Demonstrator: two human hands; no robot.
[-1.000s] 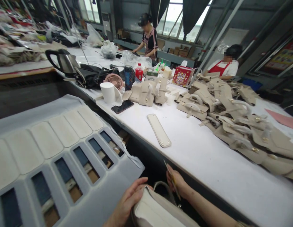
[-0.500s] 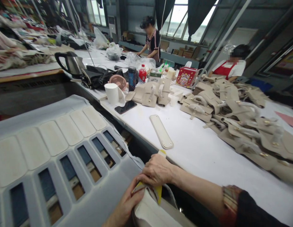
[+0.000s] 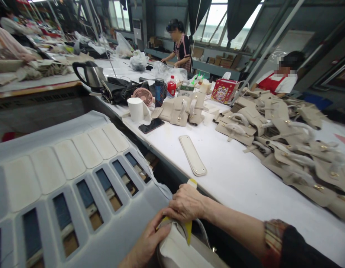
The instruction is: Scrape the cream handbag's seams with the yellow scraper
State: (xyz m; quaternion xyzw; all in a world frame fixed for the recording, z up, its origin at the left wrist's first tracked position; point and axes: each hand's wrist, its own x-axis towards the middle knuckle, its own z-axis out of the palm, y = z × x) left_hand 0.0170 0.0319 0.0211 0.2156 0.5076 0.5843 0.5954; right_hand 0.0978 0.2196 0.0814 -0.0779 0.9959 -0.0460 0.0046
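At the bottom of the head view my left hand (image 3: 147, 242) grips the near edge of a cream leather bag piece (image 3: 178, 253) resting low in front of me. My right hand (image 3: 187, 203) reaches across from the right and closes on a flat yellow tool (image 3: 189, 223), its white tip sticking up past my knuckles and its yellow end pressed against the bag's edge. A long cream base panel with gold studs (image 3: 193, 155) lies on the white table (image 3: 234, 178) just beyond my hands.
A grey template with cream ovals and slots (image 3: 66, 178) fills the left. Piles of beige bag parts (image 3: 295, 141) cover the right of the table. A phone (image 3: 151, 125), tape roll (image 3: 135, 109), fan and kettle (image 3: 89, 74) stand further back. Two other people work at the far end.
My right hand has swung from the right of the bag over to its left edge, bringing the yellow tool down onto the bag. My left hand has stayed on the bag.
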